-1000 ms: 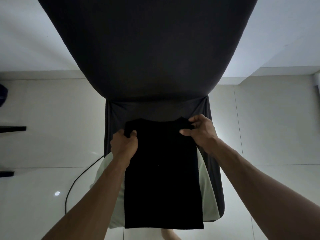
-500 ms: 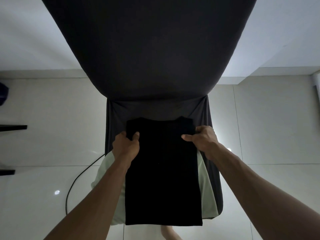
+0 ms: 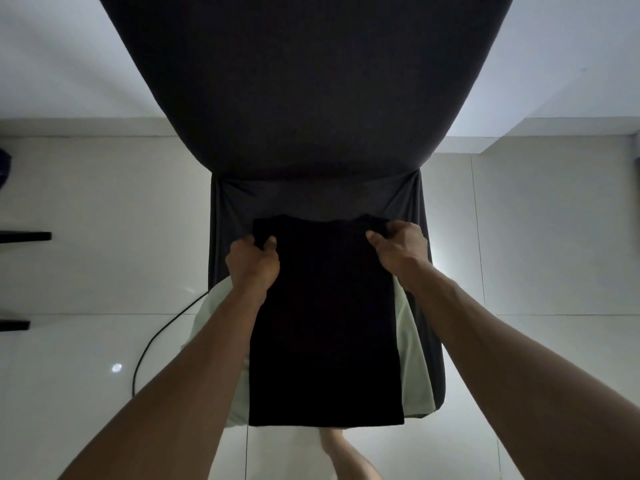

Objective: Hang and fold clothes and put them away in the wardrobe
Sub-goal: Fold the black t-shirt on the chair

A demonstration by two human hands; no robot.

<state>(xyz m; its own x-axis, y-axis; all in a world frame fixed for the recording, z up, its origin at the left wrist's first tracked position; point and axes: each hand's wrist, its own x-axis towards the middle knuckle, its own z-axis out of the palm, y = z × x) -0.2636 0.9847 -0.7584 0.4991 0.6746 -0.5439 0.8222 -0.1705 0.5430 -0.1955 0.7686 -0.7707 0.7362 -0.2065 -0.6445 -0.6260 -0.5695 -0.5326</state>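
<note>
Both hands are gripping the far end of a black shirt, which is lying folded into a long narrow rectangle on a chair draped in a dark cover. The left hand is pinching the shirt's far left corner, thumb lying on top of the cloth and the other fingers curled under the edge. The right hand is pinching the far right corner in the same way, thumb pressing down on top, fingers wrapped round the side. Between the two grips the collar edge is running straight across, with a slight dip in the middle.

From the grips the shirt is stretching back toward the person, its near edge hanging just past the front of the seat. Under it, showing on both sides below the wrists, a pale green cloth is lying on the seat. Beyond the grips the chair's tall back is rising. Left of the left forearm a black cable is curving across the white tiled floor. Below the shirt's near edge a bare foot is showing.
</note>
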